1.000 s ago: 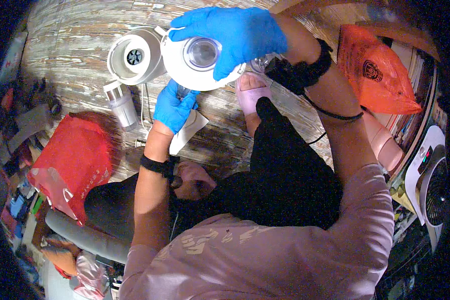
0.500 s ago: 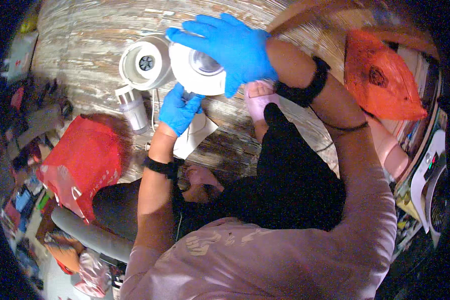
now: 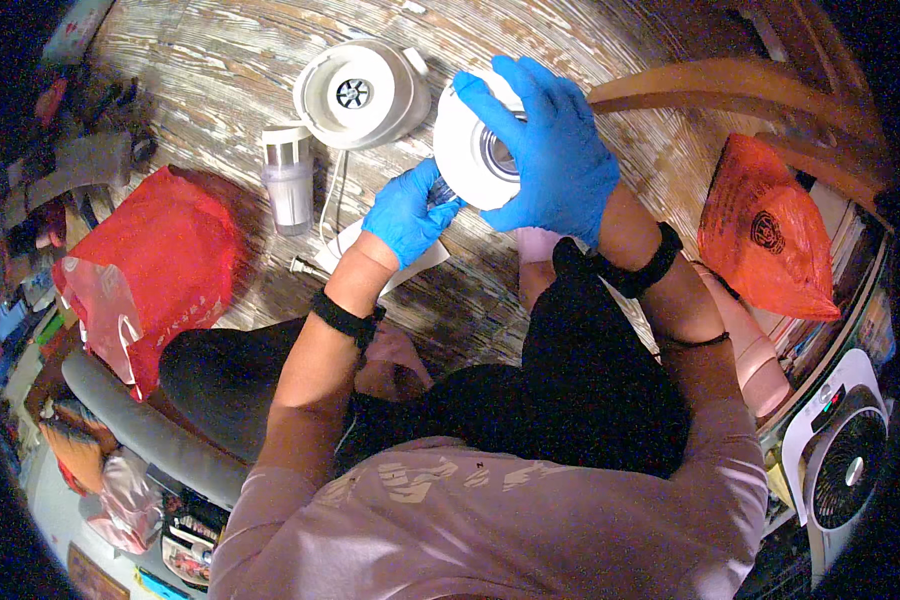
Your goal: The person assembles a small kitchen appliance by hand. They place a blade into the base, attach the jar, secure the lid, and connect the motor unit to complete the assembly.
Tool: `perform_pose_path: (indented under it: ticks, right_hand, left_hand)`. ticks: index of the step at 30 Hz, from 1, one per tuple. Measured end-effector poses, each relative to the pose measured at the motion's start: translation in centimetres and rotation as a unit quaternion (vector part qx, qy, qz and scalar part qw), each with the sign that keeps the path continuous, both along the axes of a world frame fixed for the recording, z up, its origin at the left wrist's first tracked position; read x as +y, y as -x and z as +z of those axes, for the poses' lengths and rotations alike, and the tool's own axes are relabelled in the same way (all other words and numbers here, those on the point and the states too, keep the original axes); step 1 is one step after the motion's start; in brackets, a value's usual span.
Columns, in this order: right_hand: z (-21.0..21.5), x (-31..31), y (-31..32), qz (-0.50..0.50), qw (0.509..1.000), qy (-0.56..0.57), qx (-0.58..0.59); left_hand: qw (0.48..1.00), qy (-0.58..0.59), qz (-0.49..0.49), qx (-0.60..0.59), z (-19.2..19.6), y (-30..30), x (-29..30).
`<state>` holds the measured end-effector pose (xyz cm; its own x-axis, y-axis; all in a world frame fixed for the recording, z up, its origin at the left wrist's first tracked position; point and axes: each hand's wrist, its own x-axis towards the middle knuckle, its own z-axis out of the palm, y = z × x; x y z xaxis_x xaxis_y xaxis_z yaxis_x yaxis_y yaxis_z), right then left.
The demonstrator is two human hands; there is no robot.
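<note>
Gripping the round white plastic appliance part [image 3: 475, 150] above the worn wooden floor [image 3: 220, 60], your gloved right hand [image 3: 545, 150] wraps it steady so your left hand [image 3: 407, 208] can pinch its lower edge.

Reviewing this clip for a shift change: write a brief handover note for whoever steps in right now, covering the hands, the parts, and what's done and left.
Right hand, blue-gloved, grips the round white appliance part from above, held off the floor.
Left hand, also gloved, has its fingers at the part's lower edge.
White appliance base and small clear cup stand on the wooden floor, apart from both hands.
Done: the part is lifted, separate from the base.
Left: probably finishing the handwork on the part; it is not back on the base.
</note>
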<state>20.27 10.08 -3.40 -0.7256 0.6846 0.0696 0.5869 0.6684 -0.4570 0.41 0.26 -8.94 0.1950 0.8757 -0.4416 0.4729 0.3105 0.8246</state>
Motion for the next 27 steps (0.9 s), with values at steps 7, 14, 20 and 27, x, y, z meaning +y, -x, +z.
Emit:
perform_pose_path:
  ticks: [7,14,20,27]
  right_hand:
    - [0.0,-0.4,1.1,-0.029,0.999,0.023,0.001]
    - [0.6,-0.1,1.5,0.014,0.999,0.024,-0.040]
    - [0.5,0.7,1.3,0.053,0.993,0.044,0.095]
    - [-0.7,-1.4,2.6,-0.057,0.994,0.014,0.092]
  left_hand:
    - [0.999,0.035,0.018,-0.025,0.0,0.5,0.0]
    - [0.993,0.028,0.052,-0.100,0.3,0.0,-0.7]
    - [0.994,-0.009,0.022,-0.105,0.0,0.1,-0.8]
    - [0.993,0.004,0.058,-0.103,0.2,-0.3,-1.1]
